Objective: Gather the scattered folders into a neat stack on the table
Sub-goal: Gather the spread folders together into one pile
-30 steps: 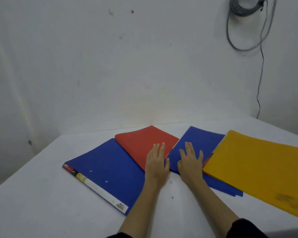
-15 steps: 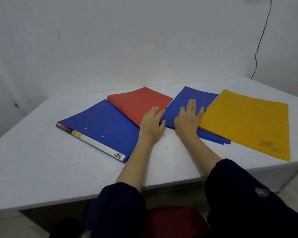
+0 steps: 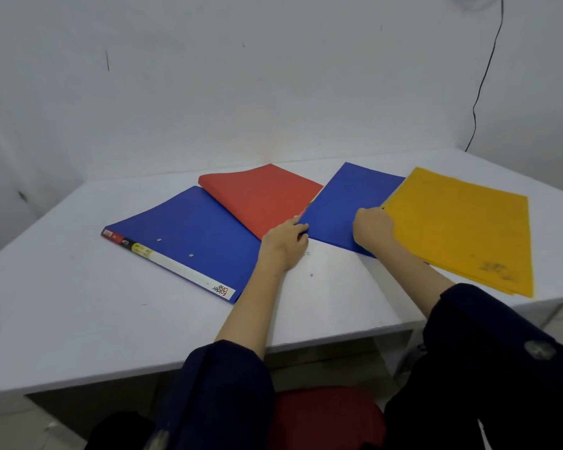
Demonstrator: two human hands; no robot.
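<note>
Four folders lie fanned out on the white table (image 3: 78, 319). From left to right they are a large blue folder (image 3: 189, 235) with a white spine label, a red folder (image 3: 260, 196), a second blue folder (image 3: 342, 209) and a yellow folder (image 3: 462, 228). The yellow folder overlaps the second blue folder's right side. My left hand (image 3: 285, 243) pinches the near left corner of the second blue folder. My right hand (image 3: 372, 225) rests on that same folder, its fingers curled against the yellow folder's left edge. Whether they grip anything is hidden.
A white wall stands behind the table, with a black cable (image 3: 483, 79) hanging down at the right. The yellow folder's near corner reaches the table's front right edge. A red seat (image 3: 325, 417) shows below between my dark sleeves.
Both hands have gone from lying flat with spread fingers to curled: the left now at the second blue folder's corner, the right against the yellow folder's edge. The camera has tilted down.
</note>
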